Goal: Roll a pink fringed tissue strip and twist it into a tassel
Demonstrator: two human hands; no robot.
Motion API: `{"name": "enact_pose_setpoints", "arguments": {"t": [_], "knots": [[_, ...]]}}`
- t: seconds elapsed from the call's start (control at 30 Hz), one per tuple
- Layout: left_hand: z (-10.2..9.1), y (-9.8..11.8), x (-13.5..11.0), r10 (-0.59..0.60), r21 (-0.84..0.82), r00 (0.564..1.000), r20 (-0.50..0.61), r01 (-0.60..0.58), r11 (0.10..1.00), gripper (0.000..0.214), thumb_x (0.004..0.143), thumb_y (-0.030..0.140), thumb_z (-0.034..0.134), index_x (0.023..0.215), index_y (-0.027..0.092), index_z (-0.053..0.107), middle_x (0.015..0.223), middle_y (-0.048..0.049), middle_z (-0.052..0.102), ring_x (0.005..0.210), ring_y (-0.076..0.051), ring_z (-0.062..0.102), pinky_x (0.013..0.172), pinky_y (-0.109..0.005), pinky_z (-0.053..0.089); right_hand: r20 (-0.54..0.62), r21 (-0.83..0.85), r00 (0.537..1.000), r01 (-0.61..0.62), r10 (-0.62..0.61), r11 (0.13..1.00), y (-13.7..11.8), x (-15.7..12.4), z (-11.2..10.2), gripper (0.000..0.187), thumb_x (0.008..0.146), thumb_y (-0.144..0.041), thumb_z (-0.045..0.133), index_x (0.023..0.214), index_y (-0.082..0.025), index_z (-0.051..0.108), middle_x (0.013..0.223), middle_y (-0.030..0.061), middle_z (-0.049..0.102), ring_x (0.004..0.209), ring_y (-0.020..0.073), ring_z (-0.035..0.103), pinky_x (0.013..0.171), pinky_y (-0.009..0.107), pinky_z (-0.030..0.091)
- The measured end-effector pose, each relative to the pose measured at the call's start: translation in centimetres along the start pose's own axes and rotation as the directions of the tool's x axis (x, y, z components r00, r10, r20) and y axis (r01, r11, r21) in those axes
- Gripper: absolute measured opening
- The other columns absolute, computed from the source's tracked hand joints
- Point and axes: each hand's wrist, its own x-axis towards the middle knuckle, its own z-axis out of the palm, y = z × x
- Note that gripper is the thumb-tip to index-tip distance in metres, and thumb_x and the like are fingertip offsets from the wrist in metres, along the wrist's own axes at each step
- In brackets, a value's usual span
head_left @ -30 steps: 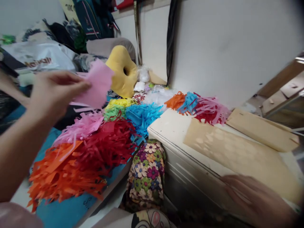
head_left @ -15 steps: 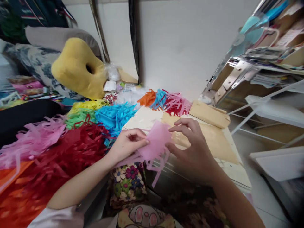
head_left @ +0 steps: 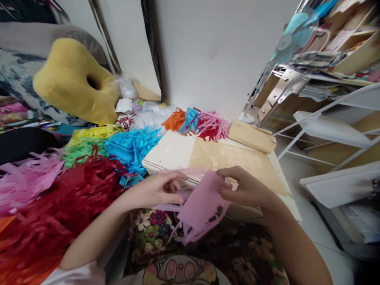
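- The left hand (head_left: 157,190) has its fingers curled together, pinching the left edge of a pink paper sheet (head_left: 202,208).
- The right hand (head_left: 243,188) is likewise closed, thumb and fingers clamped on the sheet's top right corner.
- One sheet is held, by two hands; it hangs between them at the picture's 6 o'clock, just in front of the near edge of a cream table (head_left: 169,152).
- The sheet is thin, pale pink and cut: narrow strips dangle from its lower edge, and small shaped holes show near its right side.
- At 9 o'clock from the hands lie heaps of fringed paper: red (head_left: 59,198), pink (head_left: 26,180), blue (head_left: 130,144), green (head_left: 80,150).
- At 12 o'clock, on the table's far edge, a small mixed bundle of strips (head_left: 197,122) lies beside two tan boards (head_left: 237,158).
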Motion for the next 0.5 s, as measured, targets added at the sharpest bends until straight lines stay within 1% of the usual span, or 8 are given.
{"name": "enact_pose_setpoints", "arguments": {"t": [0.03,0.07,0.13,0.2,0.27,0.33,0.4,0.5], "knots": [[-0.9,0.2,-0.7,0.024,-0.053,1.0,0.019,-0.023,0.998,0.033,0.06,0.03,0.063,0.091,0.02,0.058,0.073,-0.0025,0.06,0.061,-0.012,0.053,0.051,-0.02,0.04,0.041,0.061,0.999,0.015,-0.017,0.998,0.3,-0.3,-0.1,0.016,0.06,-0.012,0.041,0.052,-0.017,0.028,0.051,-0.0059,0.029,0.05,0.006,0.03,0.048,0.019,0.027],[-1.7,0.4,-1.4,0.095,-0.16,0.995,-0.024,-0.098,0.982,0.026,0.062,0.035,0.062,0.083,0.02,0.061,0.069,-0.0025,0.061,0.056,-0.011,0.052,0.047,-0.02,0.04,0.085,0.139,0.996,0.023,-0.035,0.99,0.7,-0.6,-0.2,0.016,0.059,-0.012,0.04,0.052,-0.017,0.027,0.051,-0.0061,0.028,0.049,0.0055,0.029,0.046,0.019,0.026],[-2.5,0.9,-2.2,0.277,-0.412,0.929,-0.244,-0.358,0.838,0.028,0.066,0.05,0.051,0.071,0.024,0.061,0.057,0.0004,0.058,0.045,-0.008,0.048,0.039,-0.018,0.036,0.161,0.305,0.985,0.011,-0.064,0.952,1.2,-1.1,0.0,0.018,0.06,-0.013,0.04,0.052,-0.018,0.025,0.051,-0.0064,0.025,0.047,0.0047,0.027,0.044,0.018,0.024],[-1.7,1.3,-1.8,0.332,-0.506,0.864,-0.379,-0.494,0.707,0.034,0.066,0.058,0.044,0.073,0.029,0.059,0.061,0.0019,0.058,0.049,-0.009,0.051,0.04,-0.018,0.039,0.208,0.446,0.974,-0.017,-0.086,0.895,1.5,-1.2,0.8,0.019,0.06,-0.015,0.041,0.052,-0.018,0.024,0.052,-0.0067,0.024,0.046,0.0041,0.025,0.041,0.017,0.021],[0.5,1.4,-0.3,0.298,-0.478,0.913,-0.28,-0.402,0.781,0.032,0.062,0.046,0.058,0.088,0.029,0.057,0.089,0.0,0.059,0.079,-0.014,0.055,0.06,-0.022,0.046,0.217,0.531,0.972,-0.039,-0.091,0.846,1.4,-1.0,1.8,0.021,0.06,-0.017,0.044,0.052,-0.018,0.025,0.052,-0.0069,0.024,0.045,0.0037,0.024,0.04,0.017,0.019],[3.2,1.0,1.7,0.221,-0.39,0.975,-0.03,-0.215,0.895,0.05,0.058,0.024,0.066,0.106,0.026,0.048,0.115,-0.0031,0.047,0.102,-0.018,0.045,0.081,-0.027,0.04,0.167,0.566,0.985,-0.066,-0.036,0.822,1.1,-0.8,2.7,0.019,0.061,-0.019,0.046,0.053,-0.017,0.029,0.051,-0.0068,0.027,0.045,0.0034,0.026,0.039,0.016,0.019],[5.2,0.3,3.4,0.18,-0.423,0.972,0.151,-0.101,0.9,0.056,0.058,0.015,0.064,0.109,0.023,0.043,0.115,-0.0054,0.046,0.101,-0.017,0.045,0.081,-0.027,0.039,0.06,0.593,0.993,-0.119,0.103,0.796,0.9,-0.8,3.5,0.019,0.061,-0.02,0.049,0.055,-0.016,0.032,0.051,-0.0071,0.03,0.044,0.0028,0.028,0.038,0.014,0.021],[6.1,-0.8,4.6,0.061,-0.481,0.952,0.301,0.096,0.872,0.04,0.056,0.015,0.065,0.093,0.017,0.051,0.086,-0.0021,0.058,0.075,-0.011,0.054,0.063,-0.021,0.042,-0.027,0.731,0.948,-0.197,0.317,0.653,1.0,-1.6,4.1,0.023,0.061,-0.027,0.057,0.066,-0.017,0.037,0.051,-0.0082,0.036,0.041,0.0026,0.031,0.037,0.013,0.024]]}}
